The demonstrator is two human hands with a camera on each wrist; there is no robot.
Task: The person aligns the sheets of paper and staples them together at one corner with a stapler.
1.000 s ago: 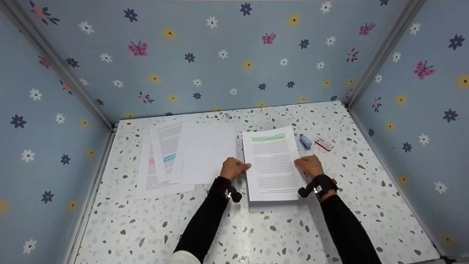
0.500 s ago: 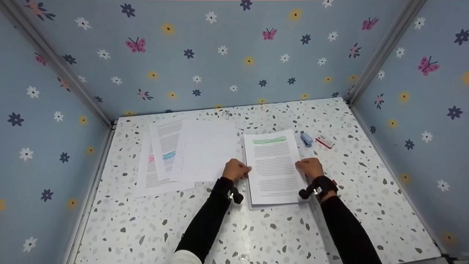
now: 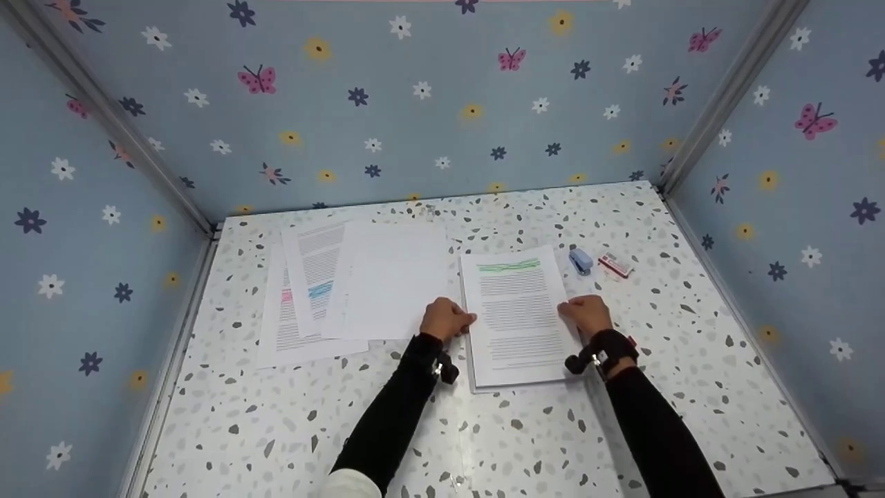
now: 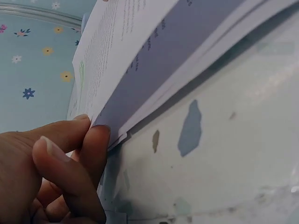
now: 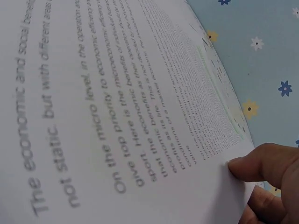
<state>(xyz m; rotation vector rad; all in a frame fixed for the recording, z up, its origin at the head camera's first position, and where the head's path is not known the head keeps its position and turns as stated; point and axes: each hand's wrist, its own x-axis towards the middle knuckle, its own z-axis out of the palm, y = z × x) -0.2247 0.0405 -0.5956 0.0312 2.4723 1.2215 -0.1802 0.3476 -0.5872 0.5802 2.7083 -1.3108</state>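
Note:
A printed sheet (image 3: 518, 321) with green highlighter across its top lines lies over more paper at the right of the table's middle. My left hand (image 3: 446, 318) pinches its left edge between thumb and finger. On the opposite edge, my right hand (image 3: 586, 315) pinches the same sheet, its thumb on top in the right wrist view. Seen from the left wrist, the sheet's near edge is raised and other paper (image 4: 163, 95) lies beneath it, close to the tabletop. How many sheets are underneath, I cannot tell.
To the left, a blank-looking sheet (image 3: 394, 277) overlaps a page with blue highlighter (image 3: 320, 289) and another with pink highlighter (image 3: 287, 296). Beyond my right hand lie a light blue stapler (image 3: 581, 261) and a small red-and-white box (image 3: 615, 265). Flowered walls enclose the speckled table (image 3: 228, 408).
Both hands have lowered the green-marked sheet and drawn it slightly nearer, so less of the paper beneath shows at its near edge. Both pinches stay in place.

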